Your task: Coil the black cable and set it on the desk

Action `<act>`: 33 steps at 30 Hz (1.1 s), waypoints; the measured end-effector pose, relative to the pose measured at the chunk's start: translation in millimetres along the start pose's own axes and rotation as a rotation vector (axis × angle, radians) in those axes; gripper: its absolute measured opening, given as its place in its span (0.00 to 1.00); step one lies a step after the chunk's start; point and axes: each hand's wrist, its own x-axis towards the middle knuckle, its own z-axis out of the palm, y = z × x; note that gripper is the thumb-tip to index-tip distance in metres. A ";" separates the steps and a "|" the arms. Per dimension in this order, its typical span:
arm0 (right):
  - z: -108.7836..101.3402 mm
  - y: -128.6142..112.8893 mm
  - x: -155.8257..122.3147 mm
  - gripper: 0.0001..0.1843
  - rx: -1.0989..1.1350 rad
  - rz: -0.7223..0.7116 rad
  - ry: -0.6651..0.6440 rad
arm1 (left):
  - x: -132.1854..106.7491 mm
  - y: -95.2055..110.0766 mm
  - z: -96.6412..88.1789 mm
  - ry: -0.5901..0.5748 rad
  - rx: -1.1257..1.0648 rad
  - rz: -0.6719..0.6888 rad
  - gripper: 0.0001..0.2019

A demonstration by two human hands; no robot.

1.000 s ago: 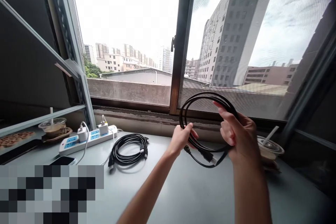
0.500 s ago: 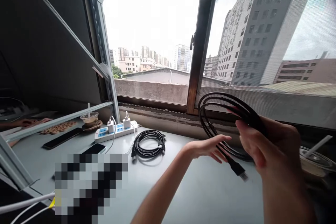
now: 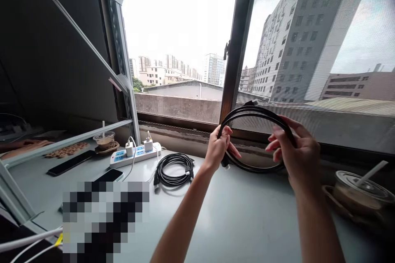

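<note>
A coiled black cable is held up in a loop above the desk, in front of the window. My left hand is closed around the left side of the loop, and a plug end pokes out just below it. On the right side, my right hand grips the coil between thumb and fingers. Another plug sticks up at the top of the loop. Lower left, a second coiled black cable lies on the desk.
A white power strip with two plugged-in chargers stands near the wall. Phones lie to its left. Lidded drink cups stand at the far left and right. A metal frame rises at the left. Another person's hand shows at the left edge.
My left hand, outstretched before, has closed on the loop's left side. My right hand has moved slightly left and away, and the coil has turned, its dangling plug now by my left hand.
</note>
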 end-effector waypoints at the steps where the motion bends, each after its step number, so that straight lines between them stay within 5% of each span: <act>1: 0.1 0.3 -1.2 0.27 -0.068 -0.048 -0.020 | -1.5 5.2 -1.3 -0.007 0.039 0.006 0.17; 5: 0.2 -1.2 -4.9 0.33 -0.172 -0.216 -0.076 | -6.8 19.9 -1.8 -0.012 0.072 0.040 0.13; 11: -4.8 -4.5 -5.3 0.21 -0.129 -0.354 -0.034 | -10.4 27.7 1.4 -0.095 0.050 -0.050 0.10; 18: -13.6 -7.4 -2.5 0.17 -0.171 -0.344 -0.018 | -13.1 34.5 6.5 -0.183 0.015 -0.204 0.15; 27: -14.0 0.0 2.8 0.13 -0.216 -0.351 -0.119 | -6.4 36.3 -11.0 -0.397 -0.199 -0.376 0.28; 33: -12.1 -2.8 0.4 0.10 -0.390 -0.533 -0.133 | -14.4 39.9 1.9 -0.412 -0.085 -0.444 0.24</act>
